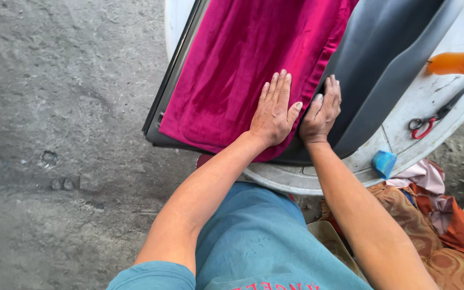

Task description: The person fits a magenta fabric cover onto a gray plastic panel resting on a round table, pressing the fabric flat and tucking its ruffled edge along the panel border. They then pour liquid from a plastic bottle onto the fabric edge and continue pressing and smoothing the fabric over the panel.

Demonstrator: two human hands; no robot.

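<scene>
A magenta velvet cloth (243, 59) lies spread over a dark grey moulded panel (382, 53) that rests on a round white table (430, 102). My left hand (274, 110) lies flat on the cloth near its lower right corner, fingers together and pointing up. My right hand (322, 111) sits just beside it at the cloth's right edge, fingers curled against the seam where cloth meets the grey panel. Whether the right fingers pinch the cloth edge is hidden.
Red-handled scissors (430, 121) lie on the table at the right. An orange bottle (457, 62) lies at the far right edge. A blue sponge-like block (384, 162) sits at the table rim. Crumpled patterned fabrics (436, 215) are heaped at lower right. Rough concrete floor (55, 134) fills the left.
</scene>
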